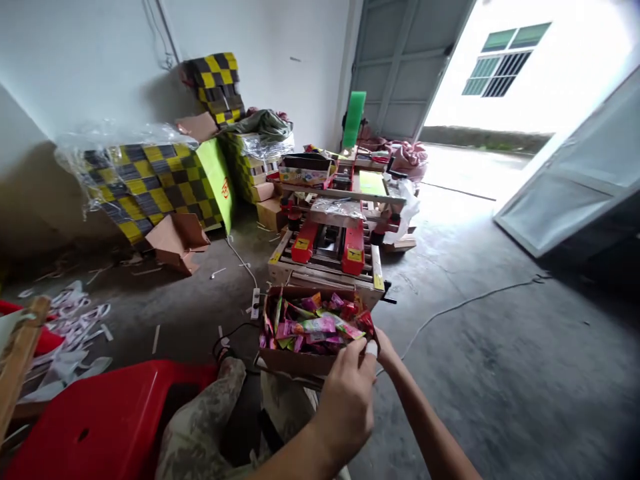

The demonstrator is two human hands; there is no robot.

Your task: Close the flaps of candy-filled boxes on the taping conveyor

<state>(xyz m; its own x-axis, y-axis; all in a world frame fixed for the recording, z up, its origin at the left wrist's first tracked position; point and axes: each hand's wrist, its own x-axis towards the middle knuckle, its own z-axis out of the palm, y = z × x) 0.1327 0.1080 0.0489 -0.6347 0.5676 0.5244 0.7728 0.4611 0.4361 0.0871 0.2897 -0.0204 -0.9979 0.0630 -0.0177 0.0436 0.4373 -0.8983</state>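
Observation:
An open cardboard box (300, 361) full of several colourful snack packets (317, 325) sits low in front of me, above my camouflage-trousered legs (200, 427). My left hand (347, 393) is closed on the box's near right edge, with its fingertips curled over the rim. Just behind it, my right hand (385, 350) reaches the box's right corner. Its fingers are hidden by the left hand and the box.
A carton-sealing machine (327, 247) with red parts stands right behind the box. Chequered yellow-and-black carton stacks (150, 187) line the left wall. A red plastic stool (100, 420) is at lower left. A power strip (255, 303) and a cable (465, 303) lie on the concrete floor. An open doorway (500, 153) is at the far right.

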